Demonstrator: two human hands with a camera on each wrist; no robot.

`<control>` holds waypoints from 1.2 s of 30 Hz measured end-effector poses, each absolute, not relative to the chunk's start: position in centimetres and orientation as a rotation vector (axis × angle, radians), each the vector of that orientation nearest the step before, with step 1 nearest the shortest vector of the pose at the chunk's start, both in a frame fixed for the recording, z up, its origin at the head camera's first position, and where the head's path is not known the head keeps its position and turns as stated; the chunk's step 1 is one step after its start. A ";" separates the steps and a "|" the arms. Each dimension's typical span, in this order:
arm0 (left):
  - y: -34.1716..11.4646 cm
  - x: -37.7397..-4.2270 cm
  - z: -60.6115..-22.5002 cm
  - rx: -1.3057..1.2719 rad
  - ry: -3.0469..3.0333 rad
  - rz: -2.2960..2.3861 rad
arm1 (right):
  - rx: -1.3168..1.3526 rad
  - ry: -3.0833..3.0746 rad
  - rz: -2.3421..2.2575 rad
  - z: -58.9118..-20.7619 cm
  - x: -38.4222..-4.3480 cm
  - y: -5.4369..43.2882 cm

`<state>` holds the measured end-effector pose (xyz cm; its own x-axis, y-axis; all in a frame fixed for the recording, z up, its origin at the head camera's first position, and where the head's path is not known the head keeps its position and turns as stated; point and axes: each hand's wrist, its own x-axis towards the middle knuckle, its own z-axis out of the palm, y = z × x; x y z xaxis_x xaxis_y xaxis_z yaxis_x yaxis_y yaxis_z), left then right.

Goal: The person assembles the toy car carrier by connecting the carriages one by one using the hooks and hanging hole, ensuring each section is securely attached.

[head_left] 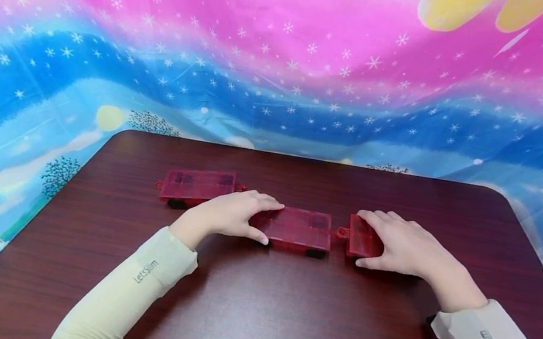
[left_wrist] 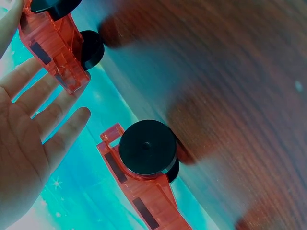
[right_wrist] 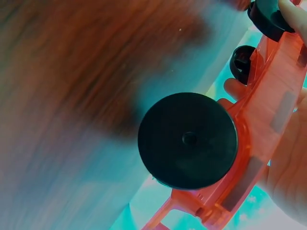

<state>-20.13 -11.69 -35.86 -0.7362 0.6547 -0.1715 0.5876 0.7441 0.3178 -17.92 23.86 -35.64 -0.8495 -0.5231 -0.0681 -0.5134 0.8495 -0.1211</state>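
Three see-through red toy wagons with black wheels stand in a loose row on the table. My left hand point(head_left: 235, 214) grips the left end of the middle wagon point(head_left: 301, 227), thumb on the near side and fingers on the far side. On the right, my right hand point(head_left: 400, 246) holds the right wagon point(head_left: 363, 237) from above, covering most of it. A small red loop coupling point(head_left: 343, 233) projects from that wagon toward the middle one. The left wagon point(head_left: 200, 185) sits untouched, slightly farther back. Close up in the right wrist view is a large black wheel point(right_wrist: 188, 140).
The dark brown wooden table point(head_left: 260, 310) has rounded far corners. Behind it hangs a pink and blue cloth point(head_left: 286, 77) with snowflakes, reaching down past the table's sides.
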 end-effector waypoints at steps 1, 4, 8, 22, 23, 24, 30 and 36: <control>-11.7 -20.1 -35.9 0.971 2.672 0.352 | -0.821 2.924 -0.150 -35.7 -18.0 23.8; -11.7 -20.1 -35.9 0.970 2.671 0.353 | -0.809 2.917 -0.154 -35.7 -18.0 23.9; -11.7 -20.2 -36.0 0.978 2.673 0.355 | -0.801 2.910 -0.166 -35.8 -17.9 24.0; -11.7 -20.3 -36.0 0.996 2.667 0.354 | -0.781 2.891 -0.153 -36.2 -18.0 24.2; -11.6 -20.3 -35.9 0.998 2.666 0.351 | -0.784 2.890 -0.152 -36.2 -18.0 24.3; -11.6 -20.3 -35.9 0.997 2.666 0.347 | -0.784 2.890 -0.153 -36.2 -18.0 24.3; -11.4 -19.9 -36.0 0.998 2.681 0.293 | -0.750 2.897 -0.166 -36.6 -17.8 24.6; -11.4 -19.5 -35.8 1.060 2.697 0.275 | -0.709 2.891 -0.199 -36.1 -17.4 24.8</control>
